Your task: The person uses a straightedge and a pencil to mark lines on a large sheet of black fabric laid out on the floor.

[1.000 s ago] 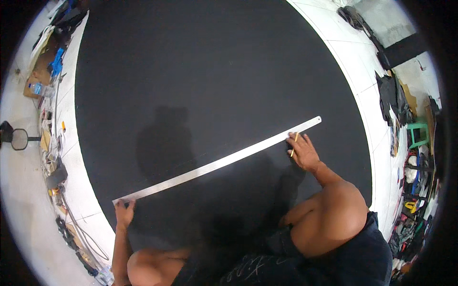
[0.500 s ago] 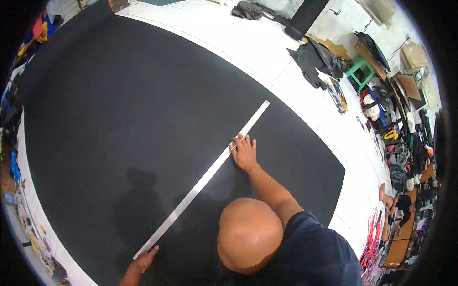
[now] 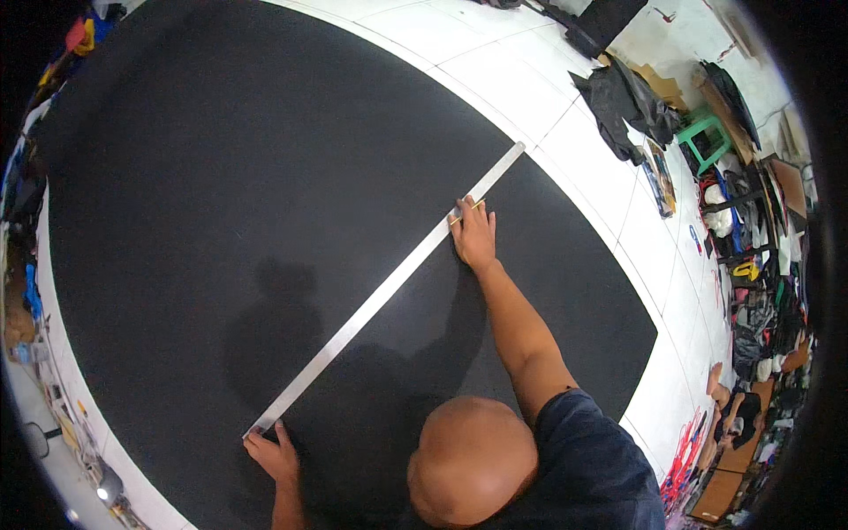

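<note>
Head view: your ruler (image 3: 380,299) lies slantwise on the black sheet (image 3: 177,177), far end right by the sheet's edge, near the white floor (image 3: 574,168). Your left hand (image 3: 275,456) touches the near end, grip spread, thumb apart. Your right hand (image 3: 477,240) rests farther up, grip closed on a thin yellow stick (image 3: 454,221).
</note>
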Demonstrator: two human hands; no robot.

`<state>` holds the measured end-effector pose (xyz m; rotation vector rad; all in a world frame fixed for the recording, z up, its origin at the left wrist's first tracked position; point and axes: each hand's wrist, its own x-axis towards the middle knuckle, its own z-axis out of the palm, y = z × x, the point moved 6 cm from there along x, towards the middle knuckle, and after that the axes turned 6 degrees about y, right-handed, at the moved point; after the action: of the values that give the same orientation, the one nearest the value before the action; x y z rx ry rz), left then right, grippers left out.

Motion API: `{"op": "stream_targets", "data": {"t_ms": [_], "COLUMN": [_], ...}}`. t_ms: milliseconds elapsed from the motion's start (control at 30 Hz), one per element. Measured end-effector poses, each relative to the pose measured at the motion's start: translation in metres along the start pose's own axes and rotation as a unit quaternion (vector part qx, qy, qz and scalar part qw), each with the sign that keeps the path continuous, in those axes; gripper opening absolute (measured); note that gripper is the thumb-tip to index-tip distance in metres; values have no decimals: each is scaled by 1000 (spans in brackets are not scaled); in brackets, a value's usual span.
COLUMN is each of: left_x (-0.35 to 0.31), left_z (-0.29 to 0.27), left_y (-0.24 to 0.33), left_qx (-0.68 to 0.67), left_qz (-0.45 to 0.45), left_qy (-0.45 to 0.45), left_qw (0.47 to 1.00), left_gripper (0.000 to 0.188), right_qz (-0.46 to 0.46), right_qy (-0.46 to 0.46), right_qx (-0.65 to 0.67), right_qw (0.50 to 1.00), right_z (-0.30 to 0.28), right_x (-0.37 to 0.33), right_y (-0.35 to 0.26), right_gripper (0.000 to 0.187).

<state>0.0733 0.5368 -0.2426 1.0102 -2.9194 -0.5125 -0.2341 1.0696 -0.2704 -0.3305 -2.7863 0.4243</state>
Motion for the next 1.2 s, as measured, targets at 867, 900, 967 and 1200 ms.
{"op": "stream_targets", "data": {"t_ms": [867,900,967,1200], "left_x": [9,9,9,11], "left_z": [1,0,-1,-4], "left_y": [-4,-4,-5,-4], "left_qx": [-15,-16,-16,10], "left_qz": [-130,-125,-123,-104], "left_qy": [137,140,149,154], "left_qw": [982,982,981,982], "left_gripper": [83,83,83,83], "right_qz": [-86,-73,-78,-56], "right_qy": [76,73,70,65], "right_qx": [-28,-23,-33,-47], "right_qw": [993,994,994,995], "right_z": [-32,-32,-31,-30], "right_x": [13,13,13,11], "right_y": [29,30,30,29], "right_gripper": [40,41,41,41]}}
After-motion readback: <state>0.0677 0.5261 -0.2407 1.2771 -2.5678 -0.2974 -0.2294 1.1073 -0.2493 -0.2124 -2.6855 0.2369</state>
